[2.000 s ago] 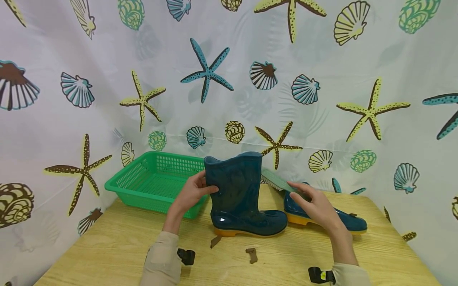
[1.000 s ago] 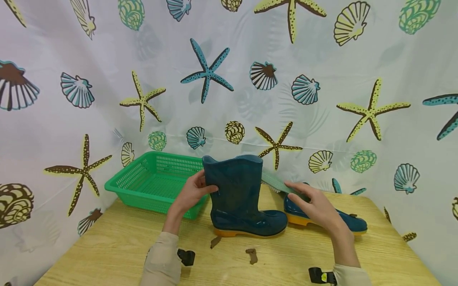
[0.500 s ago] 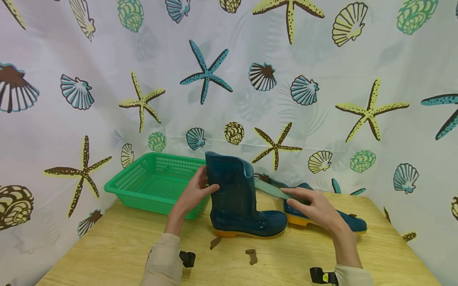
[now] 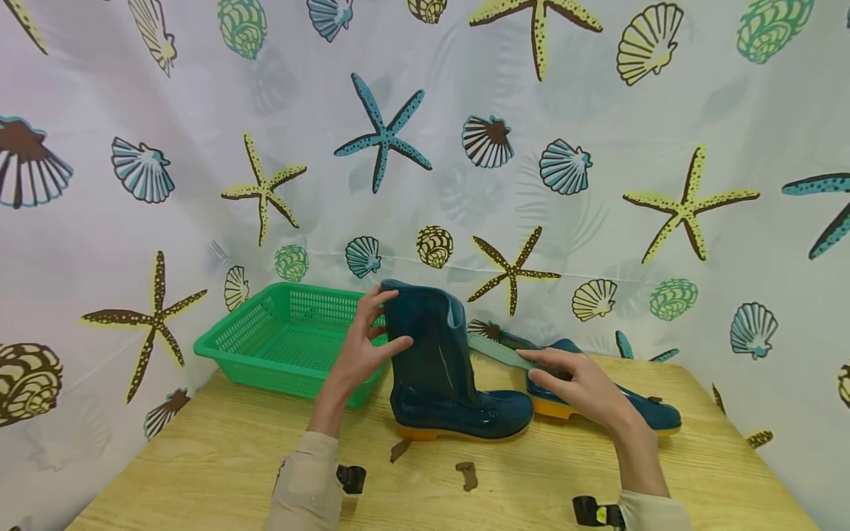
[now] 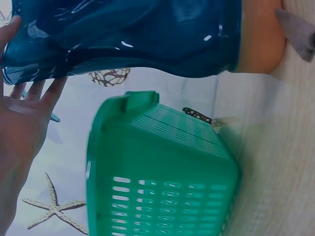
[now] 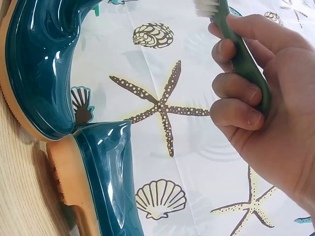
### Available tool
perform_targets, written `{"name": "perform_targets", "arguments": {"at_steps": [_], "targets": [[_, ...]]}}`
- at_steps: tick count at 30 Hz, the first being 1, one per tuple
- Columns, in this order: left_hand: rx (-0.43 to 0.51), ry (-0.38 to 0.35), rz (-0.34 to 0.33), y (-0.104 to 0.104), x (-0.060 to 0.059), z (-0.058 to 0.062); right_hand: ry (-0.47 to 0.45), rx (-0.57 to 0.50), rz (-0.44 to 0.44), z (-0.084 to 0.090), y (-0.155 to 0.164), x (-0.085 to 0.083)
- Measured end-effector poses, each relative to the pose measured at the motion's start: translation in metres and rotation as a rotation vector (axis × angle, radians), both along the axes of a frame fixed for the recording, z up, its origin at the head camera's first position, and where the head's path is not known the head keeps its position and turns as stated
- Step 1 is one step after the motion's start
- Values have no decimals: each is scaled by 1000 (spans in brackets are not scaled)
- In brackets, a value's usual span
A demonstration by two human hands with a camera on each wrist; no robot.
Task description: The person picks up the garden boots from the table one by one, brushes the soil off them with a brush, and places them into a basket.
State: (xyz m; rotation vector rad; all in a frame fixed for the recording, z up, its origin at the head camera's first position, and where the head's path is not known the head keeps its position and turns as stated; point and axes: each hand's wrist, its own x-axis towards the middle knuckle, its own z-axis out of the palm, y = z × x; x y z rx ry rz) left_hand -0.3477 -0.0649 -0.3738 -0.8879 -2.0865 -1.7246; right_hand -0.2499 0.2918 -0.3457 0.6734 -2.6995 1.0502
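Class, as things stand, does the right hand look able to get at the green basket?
Probably not directly: the upright boot and the left hand are between the right hand and the green basket, and the right hand already grips a brush.

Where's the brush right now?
Head view: the brush is right of centre, held in the right hand, close beside the standing boot. Right wrist view: upper right.
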Motion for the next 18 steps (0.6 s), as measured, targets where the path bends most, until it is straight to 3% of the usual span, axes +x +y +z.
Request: {"name": "perform_targets", "arguments": {"at_steps": [18], "targets": [[-285,-6,70,14,20,20,-23,47,51,-1,-13,-2]]}}
